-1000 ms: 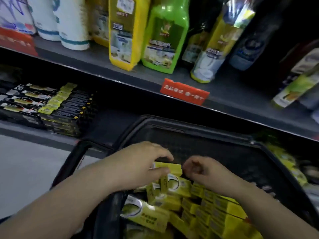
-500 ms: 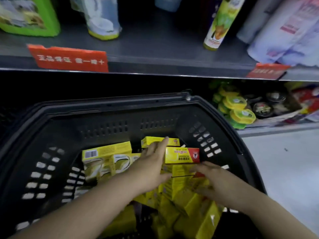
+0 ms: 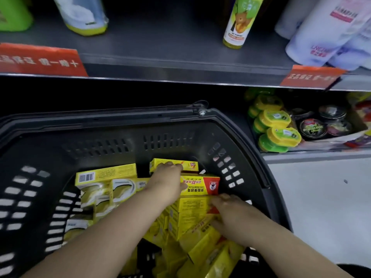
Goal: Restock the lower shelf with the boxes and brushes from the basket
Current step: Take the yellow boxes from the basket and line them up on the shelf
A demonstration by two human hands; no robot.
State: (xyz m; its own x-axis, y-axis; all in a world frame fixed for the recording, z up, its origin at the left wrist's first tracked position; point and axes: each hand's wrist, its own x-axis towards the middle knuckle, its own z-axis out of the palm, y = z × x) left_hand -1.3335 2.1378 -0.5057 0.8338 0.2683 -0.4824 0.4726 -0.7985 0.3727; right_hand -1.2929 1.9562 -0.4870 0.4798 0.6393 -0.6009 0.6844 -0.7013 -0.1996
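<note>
Brush packs (image 3: 104,189): left side of basket (image 3: 120,119), untouched.
Left hand (image 3: 166,183): fingers stretched flat over far box (image 3: 189,164), nothing gripped.
Boxes (image 3: 188,213): likely light, stiff card, crushable (take by long sides).
Right hand (image 3: 234,215): curled round the boxes' end.
Lower shelf (image 3: 313,155): right, beyond basket.

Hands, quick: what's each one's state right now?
Left hand: fingers rest on the far yellow cardboard box; grip cannot be told.
Right hand: grips the stacked yellow cardboard boxes.
</note>
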